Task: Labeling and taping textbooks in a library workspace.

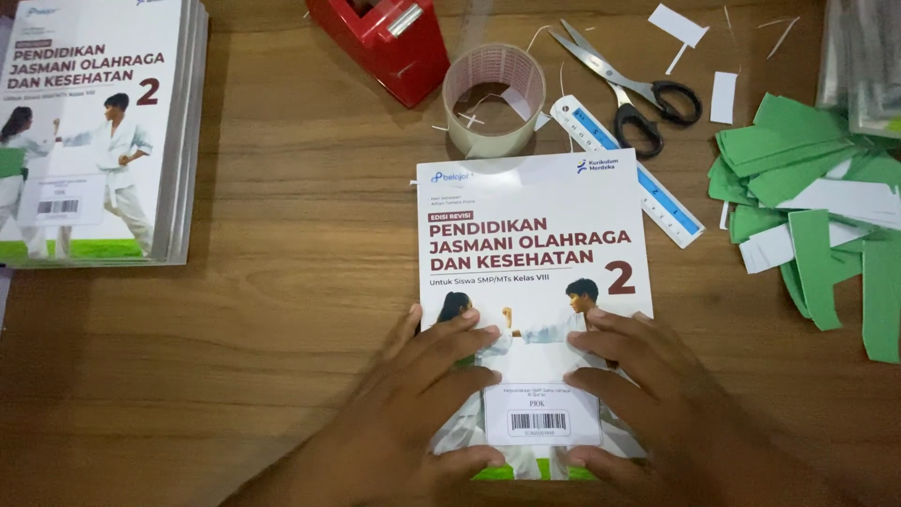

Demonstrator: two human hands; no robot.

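Note:
A white paperback book [530, 225] lies face up on the wooden table [291, 282] in front of me, its cover showing two figures in martial-arts clothes. A white barcode label [542, 415] sits low on the cover. My left hand [427, 390] lies flat on the book's lower left part, fingers spread beside the label. My right hand [648, 385] rests flat on the lower right part, fingertips at the label's right edge. Neither hand grips anything.
A stack of like books [99, 122] lies at the far left. Behind the book stand a roll of clear tape [495, 99], a red tape dispenser [385, 42], a ruler [657, 192] and scissors [629, 84]. Green and white paper scraps [817, 207] are piled at the right.

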